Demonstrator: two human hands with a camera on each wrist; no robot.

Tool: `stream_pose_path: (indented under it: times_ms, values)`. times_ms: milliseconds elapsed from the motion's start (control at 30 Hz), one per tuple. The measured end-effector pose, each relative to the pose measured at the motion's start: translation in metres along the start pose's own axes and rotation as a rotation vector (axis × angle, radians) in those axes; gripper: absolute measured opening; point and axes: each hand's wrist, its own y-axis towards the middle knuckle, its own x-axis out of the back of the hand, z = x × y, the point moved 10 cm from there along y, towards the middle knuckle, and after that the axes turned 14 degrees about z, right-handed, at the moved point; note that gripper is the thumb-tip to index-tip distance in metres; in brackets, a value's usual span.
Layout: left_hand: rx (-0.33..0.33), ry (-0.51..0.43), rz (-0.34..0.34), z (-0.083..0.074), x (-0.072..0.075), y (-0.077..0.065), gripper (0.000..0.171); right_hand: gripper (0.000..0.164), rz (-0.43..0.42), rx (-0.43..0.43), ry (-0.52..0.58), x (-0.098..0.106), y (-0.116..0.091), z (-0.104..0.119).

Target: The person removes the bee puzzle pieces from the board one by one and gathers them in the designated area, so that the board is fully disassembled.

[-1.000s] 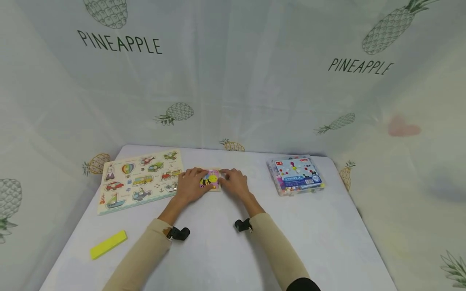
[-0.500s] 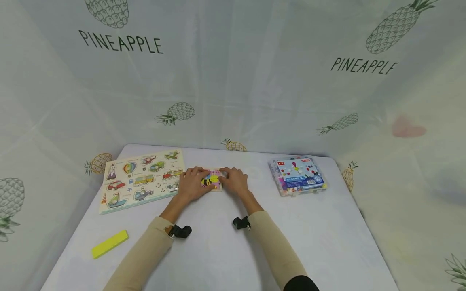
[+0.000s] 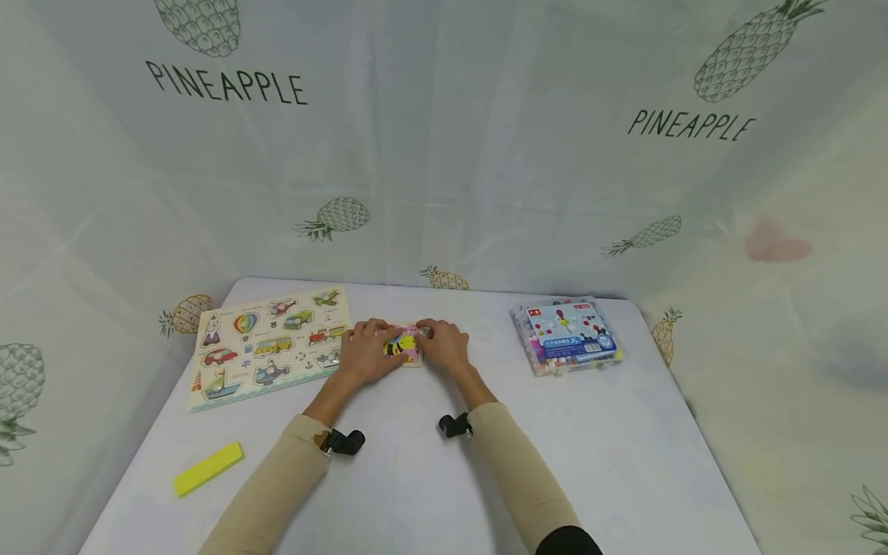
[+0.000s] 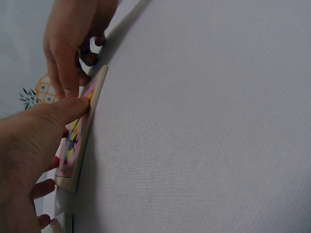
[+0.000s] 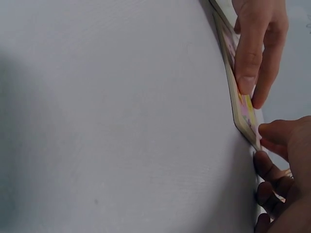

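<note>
Head view: one small bee board [image 3: 397,347], yellow-and-black bee on pink, is lying face up on the white desk [image 3: 597,462], between both hands. Left hand [image 3: 365,353] is covering the bee board's left side, thumb spreading wide of the fingers. Right hand [image 3: 445,345] is touching the bee board's right side, thumb and forefinger staying narrow. One large picture board [image 3: 270,347], with vehicles and a balloon, is lying left of the bee board. One clear plastic box [image 3: 569,335], blue label, colourful contents, is resting right of the bee board, well apart. One yellow bar [image 3: 208,469] is lying well to the near left of the bee board. One pineapple-print cloth [image 3: 444,162] is hanging behind the bee board.

Left wrist view: the left thumb is reaching straight onto the bee board's face; the right hand is pointing its fingers down at the bee board's other end.

Right wrist view: the left thumb and a finger are pressing on the bee board's face; the right thumb is touching its corner, the lower fingers curling beside it. Whether the right hand is pinching the bee board, one cannot tell.
</note>
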Motion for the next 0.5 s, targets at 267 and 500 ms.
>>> stream_pose_path:
  times_ms: [267, 500]
  values:
    - [0.006, -0.004, 0.009, -0.0009, 0.0008, 0.0005, 0.064, 0.029, 0.026, -0.021, 0.065, 0.0001, 0.0041, -0.0012]
    - [0.006, -0.007, 0.028, -0.0011, -0.0002, 0.0013, 0.066, 0.024, 0.055, -0.058, 0.120, 0.0012, 0.0083, -0.0017]
